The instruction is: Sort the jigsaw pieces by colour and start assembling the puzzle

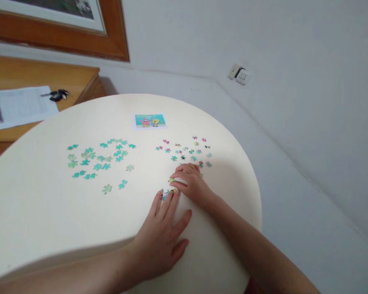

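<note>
My left hand [162, 232] lies flat on the round cream table [49, 212], fingers stretched out, its fingertips resting on a few joined puzzle pieces [166, 194]. My right hand [191, 179] is curled just beyond it, fingers pinched on a small yellow puzzle piece [172, 180] beside that cluster. Several pink and mixed-colour pieces [187, 152] lie scattered just past my right hand. A group of teal pieces [98, 159] is spread to the left. A small reference picture card [149, 121] lies at the far side of the table.
A wooden desk [70, 77] stands at the back left with a printed sheet [18, 108] and a dark clip-like object [57, 95]. A framed picture [79, 28] hangs above. A wall socket [239, 74] sits on the white wall to the right.
</note>
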A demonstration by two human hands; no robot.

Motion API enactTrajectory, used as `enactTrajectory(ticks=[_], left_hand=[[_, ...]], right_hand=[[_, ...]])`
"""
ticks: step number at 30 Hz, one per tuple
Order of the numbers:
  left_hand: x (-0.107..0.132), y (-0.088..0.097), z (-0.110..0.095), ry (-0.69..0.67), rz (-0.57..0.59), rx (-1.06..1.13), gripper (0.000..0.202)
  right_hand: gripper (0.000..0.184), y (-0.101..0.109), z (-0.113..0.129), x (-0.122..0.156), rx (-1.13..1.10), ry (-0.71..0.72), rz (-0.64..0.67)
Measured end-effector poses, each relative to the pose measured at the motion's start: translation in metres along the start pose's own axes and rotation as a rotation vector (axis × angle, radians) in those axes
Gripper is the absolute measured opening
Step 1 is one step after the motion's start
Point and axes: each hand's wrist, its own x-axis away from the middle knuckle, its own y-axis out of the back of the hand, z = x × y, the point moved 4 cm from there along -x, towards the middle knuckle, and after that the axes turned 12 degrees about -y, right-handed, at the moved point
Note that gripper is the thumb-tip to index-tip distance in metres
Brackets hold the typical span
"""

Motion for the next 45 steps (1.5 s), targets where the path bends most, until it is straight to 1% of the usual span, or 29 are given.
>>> enactTrajectory(ticks=[4,8,11,15,20,25,28,32,35,38,41,45], left_hand=[[0.0,0.0,0.001,0.001,0.006,-0.008,0.055],[0.0,-0.001,0.001,0.005,0.018,0.004,0.055],[0.0,0.0,0.001,-0.006,-0.011,-0.003,0.055],[0.0,0.0,0.001,-0.027,-0.045,-0.017,0.054],[0.001,-0.001,0.001,-0.018,-0.025,-0.013,0.054],[0.001,-0.002,0.002,-0.011,0.0,0.004,0.055],[0.001,-0.002,0.002,-0.019,0.005,0.007,0.056],[0.0,-0.003,0.003,-0.046,0.017,0.016,0.055],[0.0,-0.003,0.004,-0.058,0.007,0.014,0.054],[0.0,-0.004,0.003,-0.076,-0.017,0.004,0.053],[-0.001,-0.002,0.004,-0.102,-0.077,0.014,0.046],[-0.004,0.01,0.013,-0.116,-0.292,0.139,0.025]], right_hand=[[0.005,0.007,-0.006,-0.002,-0.012,-0.045,-0.054],[0.009,0.021,-0.025,-0.004,-0.027,-0.139,-0.138],[0.009,0.03,-0.039,-0.005,-0.044,-0.184,-0.158],[0.008,0.033,-0.042,-0.005,-0.063,-0.196,-0.109],[0.005,0.031,-0.034,-0.004,-0.028,-0.204,-0.007],[0.022,0.027,-0.033,-0.004,0.016,-0.232,0.099],[0.019,0.025,-0.031,-0.005,0.014,-0.249,0.15],[0.013,0.023,-0.028,-0.006,-0.002,-0.241,0.165],[0.017,0.023,-0.029,-0.006,-0.011,-0.234,0.152],[0.024,0.025,-0.03,-0.006,-0.017,-0.247,0.141],[0.024,0.028,-0.029,-0.005,-0.022,-0.246,0.129],[0.018,0.029,-0.028,-0.004,-0.004,-0.232,0.121]])
